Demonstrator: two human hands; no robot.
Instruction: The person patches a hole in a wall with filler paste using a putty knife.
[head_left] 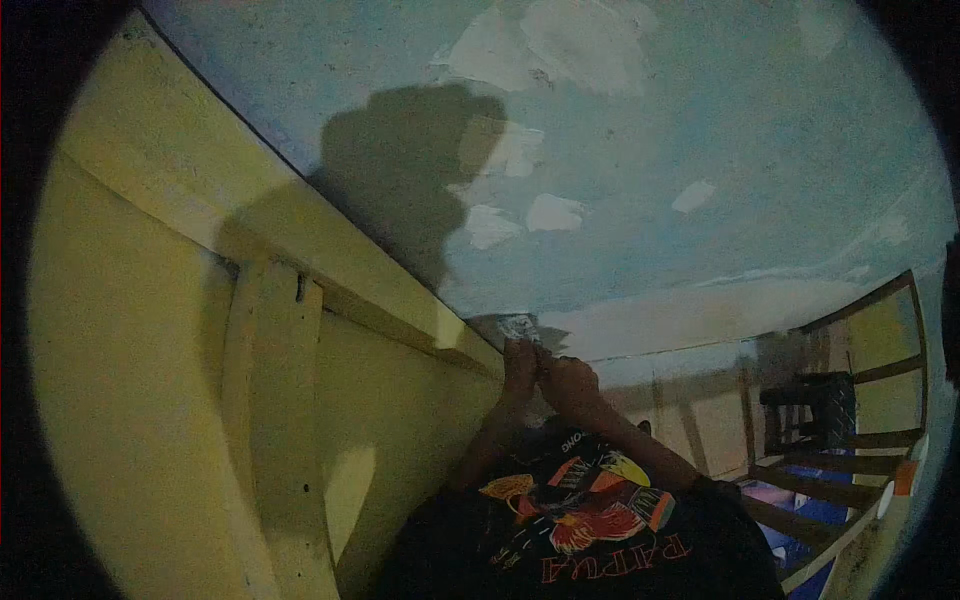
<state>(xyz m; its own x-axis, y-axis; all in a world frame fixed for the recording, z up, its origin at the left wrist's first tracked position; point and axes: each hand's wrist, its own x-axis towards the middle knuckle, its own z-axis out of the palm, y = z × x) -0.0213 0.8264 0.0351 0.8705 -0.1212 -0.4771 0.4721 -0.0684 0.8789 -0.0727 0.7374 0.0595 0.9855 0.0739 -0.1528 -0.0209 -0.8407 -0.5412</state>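
My left hand (519, 366) is raised in front of my chest, its fingers closed at the base of a small flat piece smeared whitish grey (517, 327). Dim light hides what kind of thing it is. Right beside it, my right hand (570, 385) is curled closed, its fingertips meeting the left hand; anything inside it is hidden. Both hands are close to a pale blue-green painted surface (620, 260). White filler-like patches (555, 212) mark that surface in several places.
At the left runs a yellow painted wall (140, 330) with a long beam (390, 325) and an upright post (285, 420). On the right stand a slatted wooden frame (825, 510) and a dark stool-like object (812, 412). My shadow (400, 170) falls across the surface.
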